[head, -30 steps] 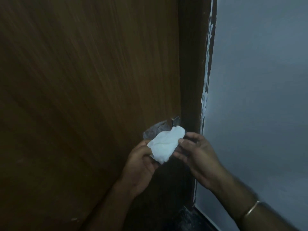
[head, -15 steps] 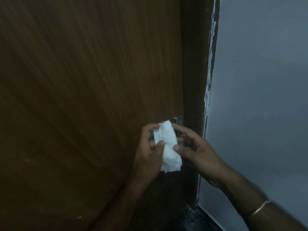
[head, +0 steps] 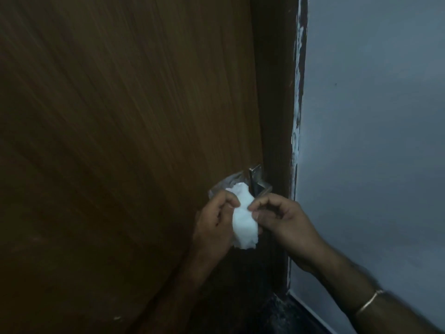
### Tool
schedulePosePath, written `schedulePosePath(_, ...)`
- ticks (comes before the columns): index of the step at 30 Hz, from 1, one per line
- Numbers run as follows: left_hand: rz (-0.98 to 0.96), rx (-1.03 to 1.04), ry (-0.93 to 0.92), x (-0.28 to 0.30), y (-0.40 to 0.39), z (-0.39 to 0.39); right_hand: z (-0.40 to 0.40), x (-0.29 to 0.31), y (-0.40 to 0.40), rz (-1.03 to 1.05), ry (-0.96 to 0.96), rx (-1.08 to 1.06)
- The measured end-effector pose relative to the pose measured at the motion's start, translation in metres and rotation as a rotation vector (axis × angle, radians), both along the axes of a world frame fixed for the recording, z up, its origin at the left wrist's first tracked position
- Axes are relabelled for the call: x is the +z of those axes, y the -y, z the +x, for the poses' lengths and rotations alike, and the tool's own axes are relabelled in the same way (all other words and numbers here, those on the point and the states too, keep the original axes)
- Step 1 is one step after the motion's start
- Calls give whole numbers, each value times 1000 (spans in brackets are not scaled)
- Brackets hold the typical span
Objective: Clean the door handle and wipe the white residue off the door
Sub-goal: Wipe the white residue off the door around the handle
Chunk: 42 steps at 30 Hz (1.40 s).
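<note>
You have the white tissue (head: 243,216) bunched between both hands, directly below and in front of the door handle (head: 258,183). Your left hand (head: 214,227) pinches it with thumb and curled fingers (head: 232,202) on its left side, and your right hand (head: 286,225) pinches its right edge between thumb and forefinger, so both hands are closed on the tissue and neither is free. The handle lies just above and beyond your fingertips, close to the door's (head: 120,141) right edge beside the dark frame (head: 277,92). Its metal plate stands upright, and the lever seems to run sideways from it, though the wrapped end to the left (a clear film, it looks like) is blurred and I cannot be sure of its length. Your right hand is the nearer to the bare metal, your left the nearer to the wrapped end. The tissue's long axis runs roughly up and down, its upper end almost touching the handle. The next move is probably a short lift up and forward. The white residue (head: 297,97) runs vertically along the frame's edge by the wall (head: 373,141), well above your hands. A small pale fleck (head: 117,318) sits low on the door.
</note>
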State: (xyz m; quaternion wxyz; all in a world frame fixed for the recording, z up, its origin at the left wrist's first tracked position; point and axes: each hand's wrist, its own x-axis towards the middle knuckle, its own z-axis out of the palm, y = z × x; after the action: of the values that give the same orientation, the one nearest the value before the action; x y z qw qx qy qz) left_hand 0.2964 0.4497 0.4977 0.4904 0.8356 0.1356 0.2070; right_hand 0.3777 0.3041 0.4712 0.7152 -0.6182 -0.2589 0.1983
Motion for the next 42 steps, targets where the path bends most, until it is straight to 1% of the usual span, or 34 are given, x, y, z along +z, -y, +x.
schedulePosePath(3, -233, -76, -47, -2, -3, -3, 4, 0, 3, 12, -77, -27)
schedulePosePath(4, -276, -96, -77, -3, -3, -3, 4, 0, 4, 13, -78, -6)
schedulePosePath(5, -258, -103, -104, -3, -4, -3, 4, -1, 4, 3, -63, 17)
schedulePosePath(6, -195, -96, -131, -2, -5, -2, 4, -2, 4, -25, -36, 30)
schedulePosePath(8, 5, -66, -159, 0, -8, 0, 4, -4, 1, -123, 52, 1)
schedulePosePath(10, 219, -38, -151, 1, -9, 1, 3, -4, -2, -272, 259, -90)
schedulePosePath(11, 282, -28, -154, 1, -9, 1, 4, -4, -3, -332, 386, -132)
schedulePosePath(12, 299, -18, -174, 1, -10, 1, 5, -4, -3, -358, 471, -154)
schedulePosePath(13, 293, -8, -200, 1, -11, 2, 6, -6, -4, -351, 499, -158)
schedulePosePath(14, 261, -4, -224, 1, -13, 3, 7, -9, -4, -320, 465, -142)
schedulePosePath(15, 189, -6, -239, 1, -15, 4, 7, -11, -4, -267, 358, -111)
schedulePosePath(18, -173, -35, -245, 4, -18, 6, 4, -13, -9, 1, -142, 53)
schedulePosePath(19, -218, -34, -248, 5, -19, 7, 3, -13, -12, 55, -215, 75)
schedulePosePath(22, -232, 16, -256, 4, -20, 13, 1, -9, -24, 43, -207, 26)
schedulePosePath(23, -205, 44, -257, 3, -20, 17, 2, -7, -27, 55, -249, 2)
schedulePosePath(26, -15, 112, -245, 7, -22, 27, 15, -2, -36, 127, -497, -73)
schedulePosePath(27, 59, 121, -234, 10, -24, 29, 21, 0, -39, 121, -537, -115)
schedulePosePath(28, 132, 128, -230, 13, -25, 31, 26, 1, -43, 96, -539, -172)
schedulePosePath(29, 225, 135, -231, 17, -27, 32, 32, 2, -46, 60, -502, -252)
schedulePosePath(31, 490, 157, -212, 25, -31, 31, 44, 2, -52, -6, -374, -459)
schedulePosePath(33, 768, 165, -107, 29, -36, 27, 55, 1, -57, -14, -214, -655)
schedulePosePath(34, 877, 163, -59, 30, -40, 24, 60, 1, -60, -14, -139, -727)
schedulePosePath(36, 1040, 142, -33, 28, -47, 19, 67, -1, -70, -28, -1, -827)
schedulePosePath(39, 1220, 122, -119, 26, -52, 11, 69, -6, -89, -40, 174, -871)
schedulePosePath(42, 1333, 125, -189, 23, -61, 10, 59, -12, -107, -40, 289, -774)
